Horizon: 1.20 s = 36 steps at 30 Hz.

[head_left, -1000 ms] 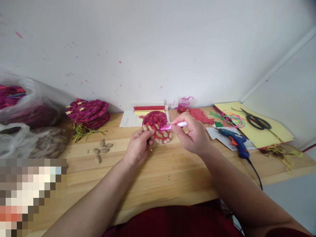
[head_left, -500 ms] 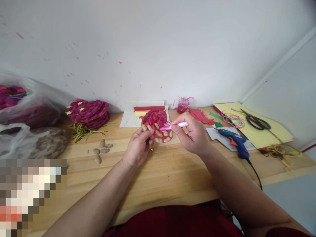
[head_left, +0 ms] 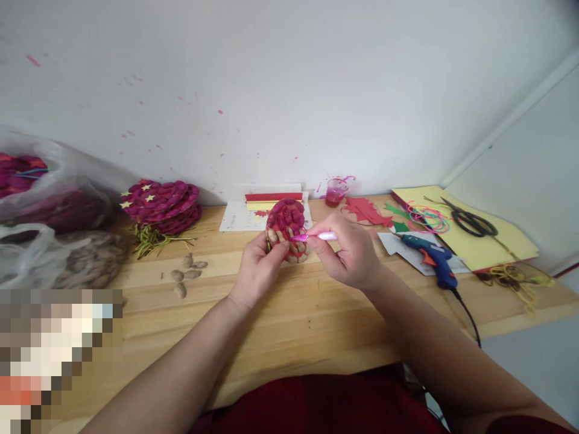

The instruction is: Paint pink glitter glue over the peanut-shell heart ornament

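Observation:
My left hand [head_left: 262,265] is closed on the lower left edge of a round red piece covered with peanuts [head_left: 287,214], thumb on its front. Its upper peanuts are painted magenta, while those lower down keep their bare tan shells. Pinched in my right hand [head_left: 348,250] is a slim white paintbrush [head_left: 327,235], its pink-stained end pointing left. The brush tip rests at the peanuts near the middle of the piece, close to my left thumb. Behind the right hand stands a clear cup of magenta paint [head_left: 335,194].
Left are a stack of magenta peanut discs [head_left: 160,205], loose peanuts [head_left: 186,274] and plastic bags [head_left: 58,199]. Right lie red paper cutouts [head_left: 365,211], a blue glue gun [head_left: 429,256] with its cord, black scissors [head_left: 473,223] and yellow paper [head_left: 506,244]. A wall rises behind the table.
The peanut piece has turned and is tilted more sideways in my left hand. My right hand with the paintbrush has shifted slightly left and down across it.

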Available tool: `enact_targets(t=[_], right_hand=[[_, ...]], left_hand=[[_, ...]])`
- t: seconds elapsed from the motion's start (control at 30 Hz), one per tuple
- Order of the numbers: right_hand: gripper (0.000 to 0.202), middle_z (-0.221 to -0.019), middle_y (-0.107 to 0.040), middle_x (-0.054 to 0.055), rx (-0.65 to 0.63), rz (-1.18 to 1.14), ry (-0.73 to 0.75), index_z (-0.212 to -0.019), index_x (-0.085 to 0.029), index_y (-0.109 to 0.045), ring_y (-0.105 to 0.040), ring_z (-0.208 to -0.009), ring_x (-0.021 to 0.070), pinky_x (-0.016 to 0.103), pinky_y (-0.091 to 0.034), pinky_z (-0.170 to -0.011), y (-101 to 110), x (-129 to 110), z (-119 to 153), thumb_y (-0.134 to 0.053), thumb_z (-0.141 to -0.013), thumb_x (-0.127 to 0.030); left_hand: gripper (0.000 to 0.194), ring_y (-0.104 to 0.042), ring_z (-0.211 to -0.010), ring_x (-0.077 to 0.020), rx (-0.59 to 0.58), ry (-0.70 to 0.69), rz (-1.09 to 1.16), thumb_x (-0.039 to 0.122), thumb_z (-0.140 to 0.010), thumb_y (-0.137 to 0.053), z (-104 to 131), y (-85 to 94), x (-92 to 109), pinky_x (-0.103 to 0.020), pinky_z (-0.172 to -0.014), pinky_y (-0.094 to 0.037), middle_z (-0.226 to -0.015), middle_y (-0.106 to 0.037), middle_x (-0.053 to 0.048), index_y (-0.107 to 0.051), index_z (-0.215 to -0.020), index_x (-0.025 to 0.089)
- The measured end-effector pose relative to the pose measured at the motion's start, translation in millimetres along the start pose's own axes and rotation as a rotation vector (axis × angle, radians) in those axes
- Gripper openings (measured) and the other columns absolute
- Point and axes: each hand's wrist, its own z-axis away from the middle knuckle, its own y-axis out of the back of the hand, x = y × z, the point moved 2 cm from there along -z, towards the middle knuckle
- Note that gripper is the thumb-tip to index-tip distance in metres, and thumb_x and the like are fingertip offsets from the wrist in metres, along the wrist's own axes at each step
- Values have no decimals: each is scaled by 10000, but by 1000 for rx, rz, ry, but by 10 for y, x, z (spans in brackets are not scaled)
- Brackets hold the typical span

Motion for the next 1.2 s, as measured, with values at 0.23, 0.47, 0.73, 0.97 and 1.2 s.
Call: enact_targets(t=[0.23, 0.47, 0.73, 0.97, 1.2], right_hand=[[67, -814, -735, 6, 39, 12, 86, -978, -256, -608, -680, -746, 181, 332, -525, -676, -32, -34, 17, -630, -976, -193], [66, -799, -715, 8, -17, 22, 93, -952, -249, -584, -666, -740, 182, 334, -527, -691, -53, -14, 32, -621, -983, -204], [85, -788, -706, -3, 0, 40, 90, -943, -237, -577, -663, -738, 163, 304, -524, -689, -51, -27, 28, -639, -981, -193], [118, -805, -708, -14, 93, 66, 86, -956, -246, -566, -651, -711, 146, 289, -506, -652, -12, -59, -3, -639, -975, -156], [84, -809, -701, 9, -1, 50, 133, -972, -241, -558, -647, -767, 180, 322, -522, -716, -39, -33, 22, -616, -995, -184]], left_hand=[[176, -428, -510, -113, -11, -42, -37, 317, -784, -715, 14, -3, 31, -252, -525, -359, -546, -525, 47, -608, -703, 204], [250, -336, -453, -80, 51, 57, 123, 321, -713, -755, -11, -22, 8, -225, -447, -251, -512, -461, 71, -532, -685, 210], [164, -504, -563, -123, -28, -61, -57, 325, -794, -705, 12, -6, 9, -259, -573, -424, -631, -612, 21, -627, -759, 185], [173, -637, -740, -196, -93, -137, -194, 334, -865, -651, 61, -24, -12, -342, -755, -519, -828, -723, -48, -683, -878, 164], [124, -628, -728, -194, -69, -123, -196, 285, -839, -646, 38, -10, -15, -329, -737, -503, -768, -711, -37, -674, -822, 165]])
